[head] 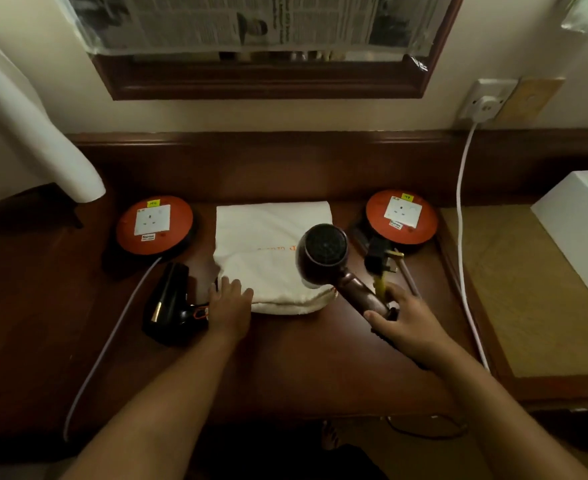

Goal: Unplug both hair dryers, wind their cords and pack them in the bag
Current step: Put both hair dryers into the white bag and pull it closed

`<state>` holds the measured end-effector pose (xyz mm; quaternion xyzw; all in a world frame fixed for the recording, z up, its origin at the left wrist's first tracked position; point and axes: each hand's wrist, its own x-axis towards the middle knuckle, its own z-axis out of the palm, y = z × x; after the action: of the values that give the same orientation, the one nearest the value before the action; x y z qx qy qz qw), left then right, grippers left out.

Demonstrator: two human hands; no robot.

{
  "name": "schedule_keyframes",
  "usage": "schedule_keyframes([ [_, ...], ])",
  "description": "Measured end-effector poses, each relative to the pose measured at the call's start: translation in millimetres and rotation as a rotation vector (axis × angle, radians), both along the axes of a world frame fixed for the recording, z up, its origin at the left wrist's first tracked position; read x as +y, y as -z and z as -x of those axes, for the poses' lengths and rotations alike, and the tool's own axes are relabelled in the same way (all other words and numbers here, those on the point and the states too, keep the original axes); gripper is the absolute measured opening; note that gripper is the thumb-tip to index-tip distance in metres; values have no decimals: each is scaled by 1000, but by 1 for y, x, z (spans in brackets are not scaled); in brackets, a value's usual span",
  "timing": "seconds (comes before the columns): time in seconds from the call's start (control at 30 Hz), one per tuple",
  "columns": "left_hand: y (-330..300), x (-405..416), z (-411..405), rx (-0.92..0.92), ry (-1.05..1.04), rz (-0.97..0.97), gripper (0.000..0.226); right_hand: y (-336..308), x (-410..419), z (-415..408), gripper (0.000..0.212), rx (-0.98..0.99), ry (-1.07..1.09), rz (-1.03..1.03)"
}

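1. Right hand [401, 325]: the fingers and thumb are curled round the handle of the brown hair dryer [327, 258], which is lifted with its round rear grille facing the camera, over the right near part of the bag [272, 251].
2. Black plug [377, 258]: it sits just beyond the right hand, with brass pins pointing right; a yellow band shows between plug and fingers. Whether the hand also holds it cannot be told.
3. Left hand [230, 306]: the fingers are straight and slightly spread, resting flat on the near left corner of the bag and holding nothing.
4. Bag: cream cloth with faint orange lettering, lying flat at the middle of the dark wooden desk [285, 368].
5. Black hair dryer [171, 303]: it lies on the desk just left of the left hand, touching or nearly touching its wrist side.
6. Left socket reel [154, 225]: red disc with a white socket, behind the black hair dryer; a pale cord [112, 337] runs from it toward the near desk edge.
7. Right socket reel [401, 216]: same kind, right of the bag.
8. Wall socket [488, 100]: a white plug sits in it, and a white cable [460, 216] hangs down to the right of the desk.
9. Mirror frame [268, 77]: dark wood, with newspaper covering the glass.
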<state>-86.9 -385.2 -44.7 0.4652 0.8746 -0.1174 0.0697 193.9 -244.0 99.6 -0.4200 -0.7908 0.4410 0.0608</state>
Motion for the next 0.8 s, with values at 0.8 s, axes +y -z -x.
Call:
schedule_keyframes([
  [0.8, -32, 10, 83, -1003, -488, -547, 23, 53, -57, 56, 55, 36, -318, -356],
])
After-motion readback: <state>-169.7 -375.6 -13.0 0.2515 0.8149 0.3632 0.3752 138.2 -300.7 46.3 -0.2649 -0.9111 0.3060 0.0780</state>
